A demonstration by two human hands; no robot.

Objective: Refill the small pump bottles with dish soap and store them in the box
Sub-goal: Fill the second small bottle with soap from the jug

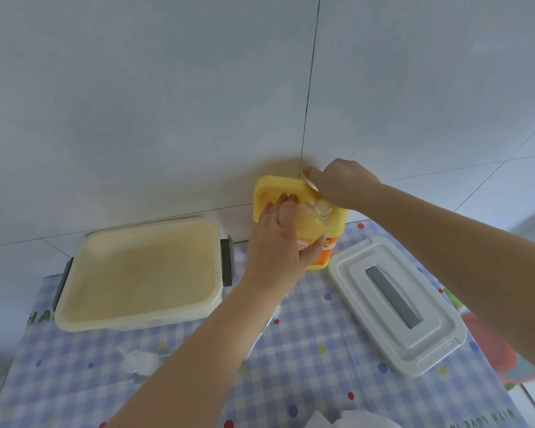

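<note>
Both hands meet on the yellow dish soap jug (334, 219), which stands at twelve o'clock on the checked tablecloth (306, 335), against the tiled wall. Left hand (278, 242), forearm reaching up from six o'clock, lies flat and wraps the jug's front. Right hand (340, 183), arm entering from three o'clock, curls over the jug's top. Open box (139, 273) sits at nine o'clock, its white lid (396, 304) at three.

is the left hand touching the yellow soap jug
Touching. The head view shows the left hand laid flat against the front of the yellow soap jug, fingers over its label.
</note>
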